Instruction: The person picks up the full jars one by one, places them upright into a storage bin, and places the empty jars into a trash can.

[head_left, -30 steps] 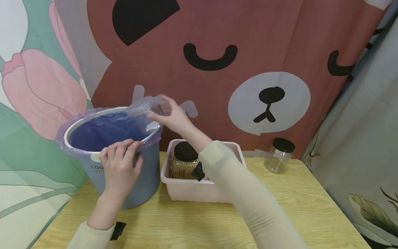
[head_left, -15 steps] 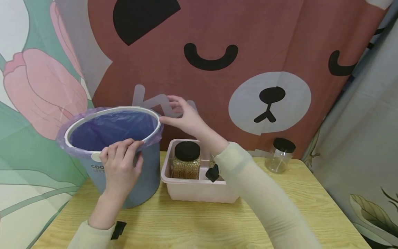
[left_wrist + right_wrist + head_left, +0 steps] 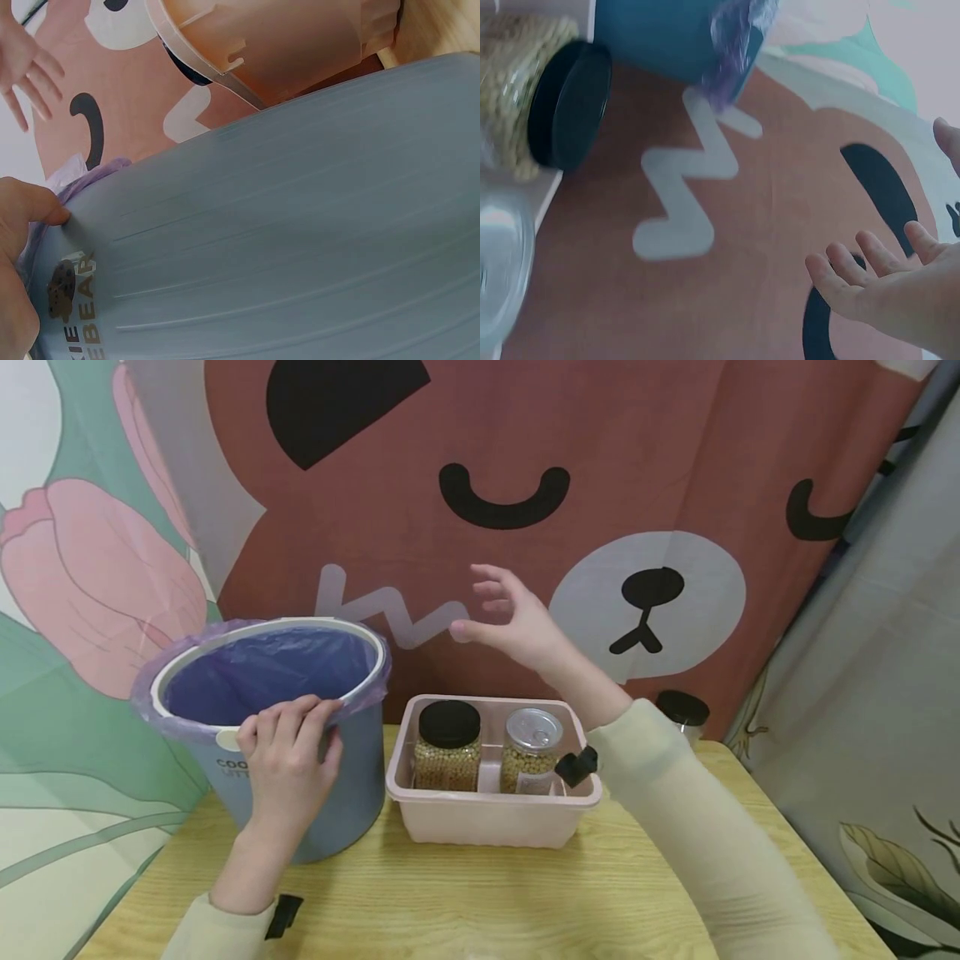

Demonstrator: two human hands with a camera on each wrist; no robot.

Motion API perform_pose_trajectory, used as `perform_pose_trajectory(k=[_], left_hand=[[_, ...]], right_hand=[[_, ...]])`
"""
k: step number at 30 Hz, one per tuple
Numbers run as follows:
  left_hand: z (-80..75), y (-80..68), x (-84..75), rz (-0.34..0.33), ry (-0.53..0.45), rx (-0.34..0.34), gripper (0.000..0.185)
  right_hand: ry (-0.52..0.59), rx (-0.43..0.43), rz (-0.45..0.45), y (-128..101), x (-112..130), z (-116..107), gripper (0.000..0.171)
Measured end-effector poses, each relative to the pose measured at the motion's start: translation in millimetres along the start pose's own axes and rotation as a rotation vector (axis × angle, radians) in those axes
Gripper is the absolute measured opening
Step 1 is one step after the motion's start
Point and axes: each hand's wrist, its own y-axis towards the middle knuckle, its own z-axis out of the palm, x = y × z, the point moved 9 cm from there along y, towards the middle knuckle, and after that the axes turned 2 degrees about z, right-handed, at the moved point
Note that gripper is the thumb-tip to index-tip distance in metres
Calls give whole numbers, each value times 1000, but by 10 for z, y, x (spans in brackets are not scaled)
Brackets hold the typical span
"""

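Observation:
A blue-grey trash bin (image 3: pixel 352 793) with a white rim ring stands at the left of the table, lined with a thin purple bag (image 3: pixel 367 695) folded over its rim. My left hand (image 3: pixel 288 756) grips the bin's front rim, fingers over the top and thumb on the outer wall. In the left wrist view, the thumb (image 3: pixel 45 206) presses just below the bag's edge. My right hand (image 3: pixel 521 622) hangs in the air with fingers spread, holding nothing, above and behind a pink basket (image 3: pixel 480 822). The bottom of the bin is hidden.
The basket holds a black-lidded jar (image 3: pixel 448 760) of beans or grains and a similar jar (image 3: pixel 531 752) with a silver pull-ring lid. Behind the right sleeve, another black-lidded clear jar (image 3: pixel 682 708) is partly hidden. A printed bear curtain (image 3: pixel 360 527) hangs behind the wooden table (image 3: pixel 450 902).
My right hand let go of a clear plastic piece at the bin's mouth, and the piece is out of sight. That hand then moved right, away from the bin. My left hand stayed put.

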Motion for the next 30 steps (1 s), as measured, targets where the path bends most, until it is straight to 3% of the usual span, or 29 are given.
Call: perform_pose_trajectory(k=[5, 18, 30], left_hand=[[6, -2, 6, 1, 0, 0, 30], [4, -15, 21, -5, -6, 8, 30], [-10, -3, 5, 1, -4, 9, 30]], right_hand=[[-39, -49, 0, -102, -84, -330, 77], [-141, -147, 122, -472, -479, -1104, 80], [-161, -300, 250, -855, -1075, -1724, 83]])
